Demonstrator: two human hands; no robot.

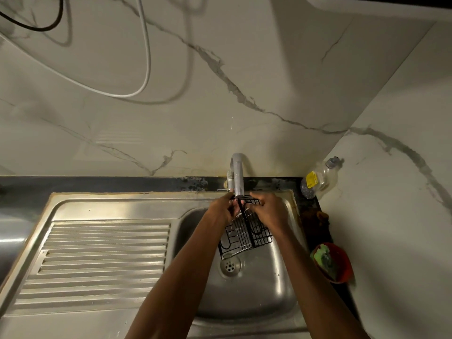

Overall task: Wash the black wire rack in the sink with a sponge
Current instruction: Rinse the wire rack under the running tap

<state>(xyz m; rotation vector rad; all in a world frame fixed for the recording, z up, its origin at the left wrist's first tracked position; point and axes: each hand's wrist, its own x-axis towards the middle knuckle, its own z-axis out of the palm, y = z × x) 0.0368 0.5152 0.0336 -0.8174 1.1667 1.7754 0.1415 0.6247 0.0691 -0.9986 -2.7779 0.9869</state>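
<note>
The black wire rack [244, 234] hangs over the sink [256, 297] beneath the tap [237, 174], both hands, left hand [223, 210] and right hand [270, 211], gripping its top edge; likely light, stiff, slippery wet, best held by the frame

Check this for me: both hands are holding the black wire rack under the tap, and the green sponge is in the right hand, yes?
Not quite. Both hands, left and right, do hold the black wire rack under the tap, but the green sponge is not in the right hand. The head view shows it in the red bowl beside the sink.
</note>
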